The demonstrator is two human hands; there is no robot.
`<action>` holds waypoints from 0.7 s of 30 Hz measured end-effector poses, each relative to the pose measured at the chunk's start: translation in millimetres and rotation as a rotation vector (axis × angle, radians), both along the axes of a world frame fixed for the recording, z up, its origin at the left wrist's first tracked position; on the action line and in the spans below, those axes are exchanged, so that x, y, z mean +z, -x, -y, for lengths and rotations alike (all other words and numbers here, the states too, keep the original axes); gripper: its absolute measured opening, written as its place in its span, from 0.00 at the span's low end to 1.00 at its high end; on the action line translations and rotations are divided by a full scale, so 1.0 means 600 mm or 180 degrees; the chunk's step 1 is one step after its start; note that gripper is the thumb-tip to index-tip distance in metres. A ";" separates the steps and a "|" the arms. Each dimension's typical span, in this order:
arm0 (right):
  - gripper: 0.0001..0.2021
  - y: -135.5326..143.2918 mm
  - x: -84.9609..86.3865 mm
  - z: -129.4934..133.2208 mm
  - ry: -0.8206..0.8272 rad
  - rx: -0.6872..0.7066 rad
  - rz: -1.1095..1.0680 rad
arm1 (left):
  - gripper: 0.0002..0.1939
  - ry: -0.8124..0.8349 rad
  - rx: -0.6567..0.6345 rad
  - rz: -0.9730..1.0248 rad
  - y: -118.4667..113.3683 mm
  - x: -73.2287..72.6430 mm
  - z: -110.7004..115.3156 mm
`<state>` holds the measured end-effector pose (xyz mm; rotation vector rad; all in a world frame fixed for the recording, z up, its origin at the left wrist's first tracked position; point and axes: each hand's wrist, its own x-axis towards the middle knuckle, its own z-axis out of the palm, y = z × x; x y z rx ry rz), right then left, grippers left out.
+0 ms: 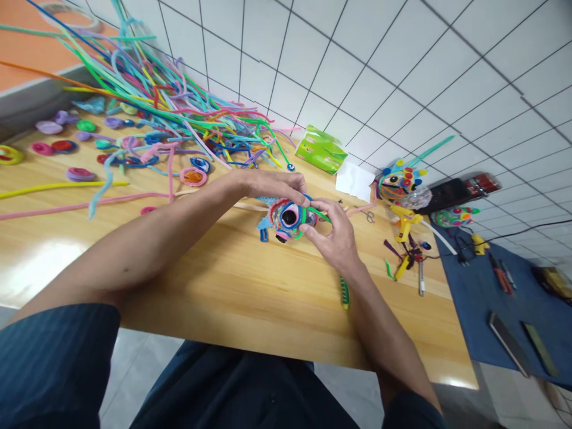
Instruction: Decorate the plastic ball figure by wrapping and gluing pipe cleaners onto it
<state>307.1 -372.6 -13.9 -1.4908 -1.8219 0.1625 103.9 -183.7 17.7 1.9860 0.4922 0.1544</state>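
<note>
Between my two hands, above the wooden table, is a colourful fish-like craft figure made of pipe cleaners, with a big black-centred eye and light-blue fins on its left side. My left hand bends over its top, fingers closed against the upper edge. From the right, my right hand pinches the figure between thumb and fingers. A green pipe cleaner runs along the figure by the right fingers. Below my right wrist lies a green-and-yellow handled tool, partly hidden by the forearm.
Loose pipe cleaners heap against the tiled wall, with coiled pieces before them. At the back stand a green tissue pack and a finished-looking figure. A yellow glue gun and scissors lie right. A blue mat lies beyond.
</note>
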 end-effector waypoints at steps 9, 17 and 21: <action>0.08 -0.001 0.000 0.021 -0.0387 -0.0209 0.0005 | 0.29 0.0235 0.0094 0.0143 -0.006 -0.013 0.010; 0.11 -0.010 -0.008 0.021 -0.0630 -0.0411 0.0056 | 0.38 0.0416 0.0396 0.0368 -0.019 -0.009 0.038; 0.13 -0.013 -0.022 0.020 -0.0748 -0.0501 0.0137 | 0.34 0.0486 0.0380 0.0473 -0.025 -0.018 0.043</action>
